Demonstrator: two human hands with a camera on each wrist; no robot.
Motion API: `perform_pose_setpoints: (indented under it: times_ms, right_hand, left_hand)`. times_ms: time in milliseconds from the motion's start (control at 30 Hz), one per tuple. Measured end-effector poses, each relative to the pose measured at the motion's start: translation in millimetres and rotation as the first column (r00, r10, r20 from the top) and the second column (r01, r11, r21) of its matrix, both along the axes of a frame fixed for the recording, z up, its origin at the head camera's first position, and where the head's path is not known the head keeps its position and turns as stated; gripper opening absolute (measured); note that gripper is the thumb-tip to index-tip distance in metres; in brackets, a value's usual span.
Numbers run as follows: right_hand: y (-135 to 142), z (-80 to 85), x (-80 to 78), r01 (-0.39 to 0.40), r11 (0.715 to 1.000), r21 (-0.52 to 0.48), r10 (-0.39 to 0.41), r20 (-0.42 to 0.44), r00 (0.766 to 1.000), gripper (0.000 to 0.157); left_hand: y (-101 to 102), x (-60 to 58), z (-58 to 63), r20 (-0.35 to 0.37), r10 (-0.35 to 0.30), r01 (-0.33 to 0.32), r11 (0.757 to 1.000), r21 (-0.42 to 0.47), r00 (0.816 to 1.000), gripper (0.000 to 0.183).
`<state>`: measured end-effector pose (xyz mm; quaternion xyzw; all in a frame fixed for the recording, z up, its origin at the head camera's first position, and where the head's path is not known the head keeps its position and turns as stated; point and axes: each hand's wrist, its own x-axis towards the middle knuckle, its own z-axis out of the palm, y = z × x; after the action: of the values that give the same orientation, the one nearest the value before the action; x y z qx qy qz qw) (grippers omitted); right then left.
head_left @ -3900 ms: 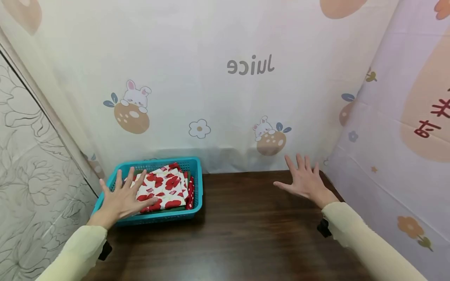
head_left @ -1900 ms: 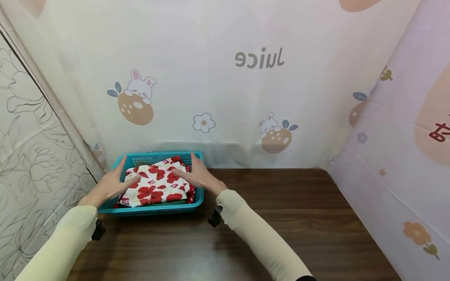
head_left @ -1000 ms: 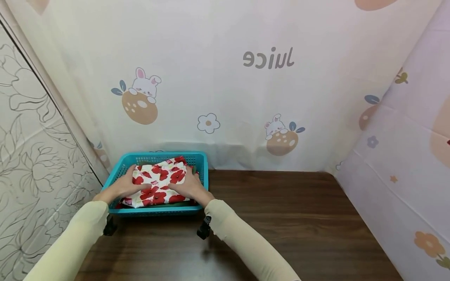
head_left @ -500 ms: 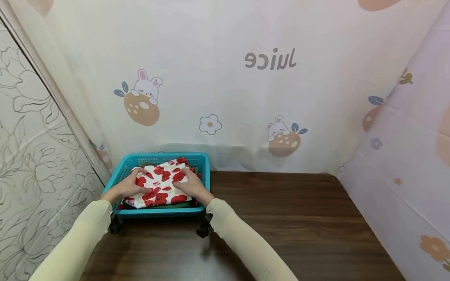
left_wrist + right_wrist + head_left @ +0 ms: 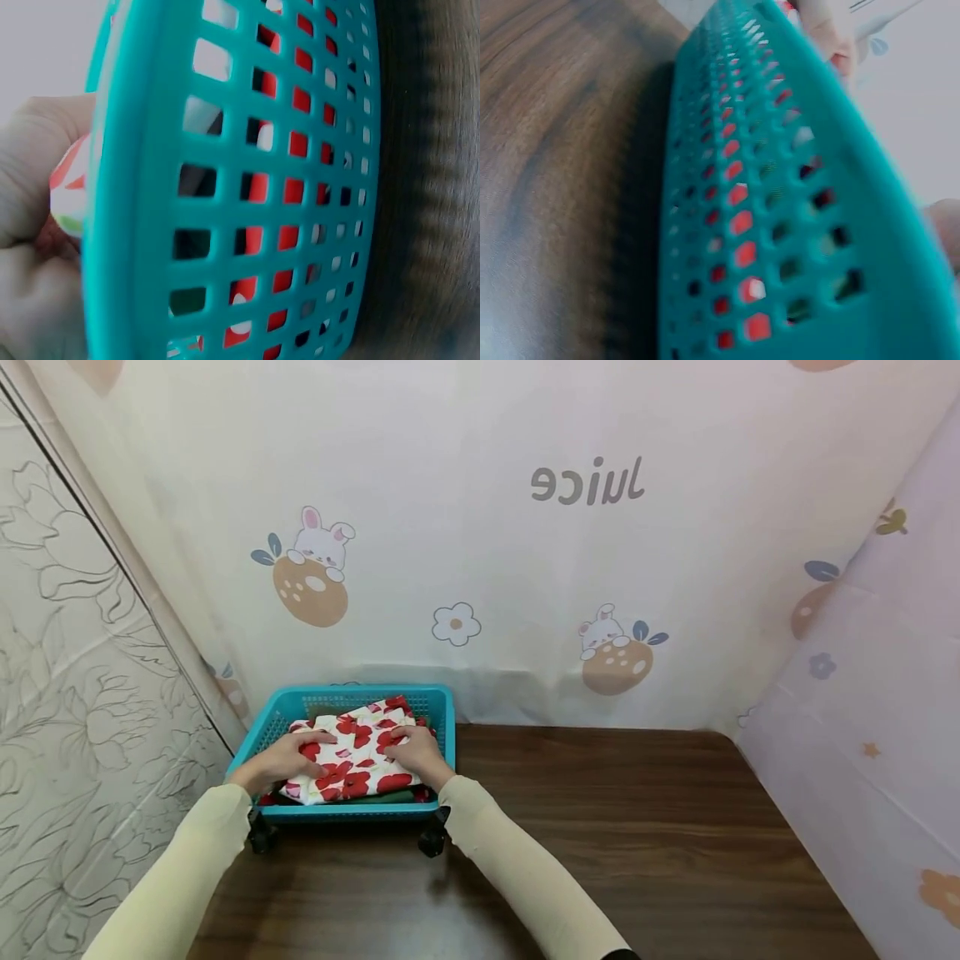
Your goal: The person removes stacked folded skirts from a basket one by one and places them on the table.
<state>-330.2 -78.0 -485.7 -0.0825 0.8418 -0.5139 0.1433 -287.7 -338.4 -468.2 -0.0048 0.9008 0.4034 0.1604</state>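
Observation:
A folded white cloth with red flowers (image 5: 358, 756) lies on top of other folded fabrics in a turquoise plastic basket (image 5: 345, 811). My left hand (image 5: 287, 757) grips the cloth along its left side, fingers curled over it. On the opposite side, my right hand (image 5: 422, 753) pinches the cloth between thumb and fingers. The left wrist view shows a bit of the cloth (image 5: 69, 186) bunched in the left hand (image 5: 34, 165), behind the basket wall (image 5: 127, 225). In the right wrist view the basket's side (image 5: 870, 217) hides most of the right hand.
Beneath the cloth, dark green fabric (image 5: 390, 797) and red fabric show in the basket. The basket stands on a dark wooden table (image 5: 615, 827), close to the printed back curtain (image 5: 510, 560). A flower-patterned panel (image 5: 82, 710) rises at the left, another printed curtain (image 5: 885, 693) at the right.
Both hands came from spread apart to the basket, then took hold of the floral cloth's two sides. Over the last half second they shift only slightly; the head view drifts a little.

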Motion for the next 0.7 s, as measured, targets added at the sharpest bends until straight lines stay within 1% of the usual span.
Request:
perform_pose_setpoints:
  times_ms: [100, 200, 333, 400, 500, 633, 700]
  right_hand:
    - [1.5, 1.6, 1.3, 0.008, 0.999, 0.041, -0.005, -0.058, 0.998, 0.036]
    - [5.3, 9.5, 1.5, -0.04, 0.997, 0.066, 0.047, -0.116, 0.992, 0.04]
    - [17.6, 24.8, 1.5, -0.1, 0.991, 0.083, 0.113, -0.158, 0.981, 0.044]
    - [27.6, 32.4, 1.9, -0.11, 0.99, 0.089, 0.125, -0.187, 0.974, 0.045]
    - [46.4, 41.8, 0.9, -0.121, 0.99, 0.077, 0.136, -0.233, 0.963, 0.047]
    - [76.3, 49.5, -2.4, -0.113, 0.991, 0.07, 0.128, -0.292, 0.948, 0.048]
    - [92.5, 53.0, -3.3, -0.098, 0.992, 0.083, 0.119, -0.32, 0.94, 0.048]
  left_hand:
    - [4.5, -0.2, 0.7, -0.014, 0.027, -0.027, 0.999, -0.025, 1.0, 0.078]
    - [7.3, 1.4, 4.1, -0.025, 0.051, -0.052, 0.998, -0.042, 0.998, 0.079]
    - [16.7, 4.8, 12.3, -0.059, 0.057, -0.059, 0.998, -0.026, 0.997, 0.08]
    - [24.7, 6.5, 17.0, -0.088, 0.064, -0.066, 0.998, -0.016, 0.994, 0.081]
    - [39.9, 9.0, 24.5, -0.134, 0.095, -0.094, 0.995, 0.012, 0.986, 0.084]
    - [66.4, 11.1, 33.1, -0.195, 0.114, -0.109, 0.993, 0.038, 0.974, 0.086]
    - [81.3, 10.6, 35.3, -0.228, 0.11, -0.104, 0.994, 0.039, 0.967, 0.085]
